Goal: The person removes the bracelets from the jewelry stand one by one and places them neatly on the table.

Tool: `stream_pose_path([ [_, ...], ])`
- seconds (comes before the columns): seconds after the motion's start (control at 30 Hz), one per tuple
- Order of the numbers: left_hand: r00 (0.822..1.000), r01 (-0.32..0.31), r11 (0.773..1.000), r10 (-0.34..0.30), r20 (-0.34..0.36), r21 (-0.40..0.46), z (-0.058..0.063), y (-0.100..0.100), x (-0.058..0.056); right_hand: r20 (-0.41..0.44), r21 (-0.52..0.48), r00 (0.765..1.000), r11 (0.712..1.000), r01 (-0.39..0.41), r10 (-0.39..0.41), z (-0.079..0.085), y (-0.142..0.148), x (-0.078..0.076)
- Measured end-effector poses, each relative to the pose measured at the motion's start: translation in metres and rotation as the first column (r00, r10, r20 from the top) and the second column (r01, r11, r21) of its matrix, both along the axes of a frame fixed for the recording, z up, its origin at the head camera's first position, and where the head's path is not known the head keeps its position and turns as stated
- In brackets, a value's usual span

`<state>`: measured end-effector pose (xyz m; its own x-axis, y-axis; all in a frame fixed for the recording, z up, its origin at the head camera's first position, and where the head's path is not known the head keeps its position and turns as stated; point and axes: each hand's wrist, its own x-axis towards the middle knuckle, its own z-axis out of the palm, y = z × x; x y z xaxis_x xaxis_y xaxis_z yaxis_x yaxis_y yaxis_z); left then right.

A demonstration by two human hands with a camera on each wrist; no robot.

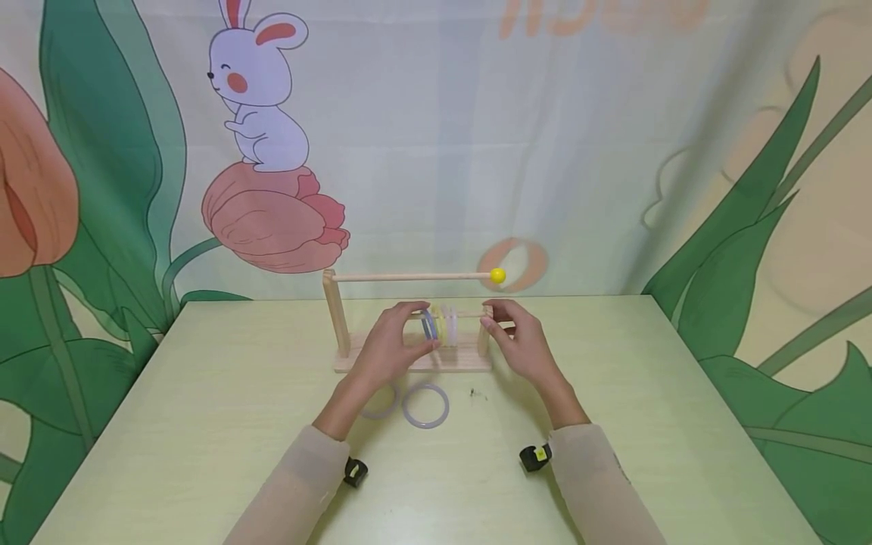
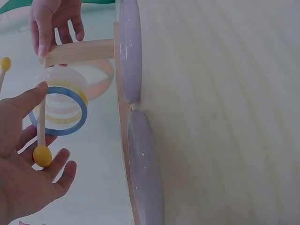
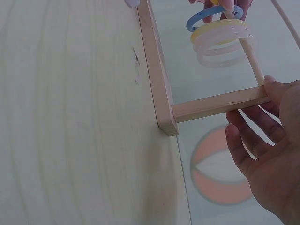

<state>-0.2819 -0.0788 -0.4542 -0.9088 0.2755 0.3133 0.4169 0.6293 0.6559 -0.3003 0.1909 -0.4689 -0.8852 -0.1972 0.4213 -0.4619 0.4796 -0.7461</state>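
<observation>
My left hand (image 1: 390, 342) pinches a blue ring (image 2: 85, 112) between thumb and fingers. This ring hangs round the lower rod of a wooden stand (image 1: 415, 365), whose free end carries a yellow ball (image 2: 42, 156). Beside it on the same rod, toward the right, hang yellow (image 1: 441, 329) and pale pink rings (image 1: 453, 333). At the rod's other end my right hand (image 1: 521, 342) holds the top of the short post (image 3: 215, 105), thumb on the end and fingers beneath. The upper rod (image 1: 409, 277) is bare and ends in another yellow ball (image 1: 498, 275).
Two pale purple rings lie flat on the table (image 1: 204, 424) in front of the stand, one (image 1: 426, 425) near the middle and one (image 1: 380, 415) partly behind the left wrist. A small dark mark (image 1: 477, 393) shows on the tabletop. Behind stands a printed cloth backdrop (image 1: 422, 166).
</observation>
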Motion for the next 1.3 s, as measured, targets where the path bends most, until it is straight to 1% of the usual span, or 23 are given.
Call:
stream_pose_path([
  [0.17,1.0,0.006,1.0,-0.007,0.017,0.02,0.002,-0.002,0.001,0.003,0.005,1.0,1.0,0.002,-0.002,-0.001,0.001,0.0],
  [0.3,1.0,-0.014,0.999,0.013,0.027,0.045,0.003,-0.005,0.0,0.017,-0.004,1.0,1.0,-0.001,0.001,0.0,0.001,0.001],
  [0.5,0.999,-0.039,0.997,0.038,0.016,0.07,0.007,-0.01,0.001,0.016,-0.004,1.0,1.0,-0.002,0.002,0.0,0.001,0.001],
  [0.7,0.996,-0.073,0.993,0.068,0.051,0.096,0.01,-0.017,0.0,0.025,-0.005,1.0,1.0,-0.003,0.003,-0.001,0.001,0.001],
  [0.8,0.996,-0.08,0.991,0.075,0.057,0.107,0.012,-0.022,0.0,0.022,-0.007,1.0,1.0,-0.002,0.002,-0.001,0.001,0.0],
  [1.0,0.996,-0.071,0.991,0.064,0.063,0.116,0.015,-0.03,-0.002,0.01,-0.007,1.0,1.0,-0.002,0.002,0.0,0.0,0.0],
  [1.3,0.997,-0.053,0.992,0.045,0.07,0.117,0.016,-0.037,-0.005,0.029,-0.007,1.0,1.0,-0.005,0.005,0.001,0.001,-0.001],
])
